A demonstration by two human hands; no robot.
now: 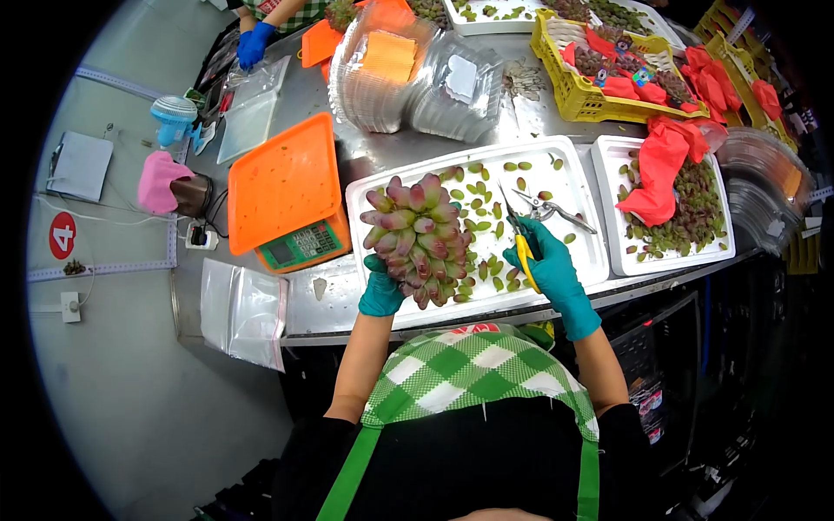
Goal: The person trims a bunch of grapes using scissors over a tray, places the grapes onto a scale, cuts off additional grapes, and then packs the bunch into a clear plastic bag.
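Observation:
A large green and pink succulent point(415, 234) is in my left hand point(380, 288), whose gloved fingers close round its underside, mostly hidden by the leaves. In my right hand point(547, 265) is a pair of yellow-handled scissors point(525, 253), its thin blades pointing up and away from me, apart from the plant. Both hands wear teal gloves. Beneath them lies a white foam tray point(584, 182) strewn with loose leaves point(480, 187). Grey-handled pruning shears point(556, 210) rest in the tray just beyond my right hand.
Left of the tray stands an orange scale point(287, 193); plastic bags point(243, 311) lie at the table edge. Clear plastic containers point(391, 74) are stacked behind. At right are a foam box point(725, 247) of succulents with red paper and a yellow crate point(591, 106). A co-worker's blue-gloved hand point(254, 45) shows top left.

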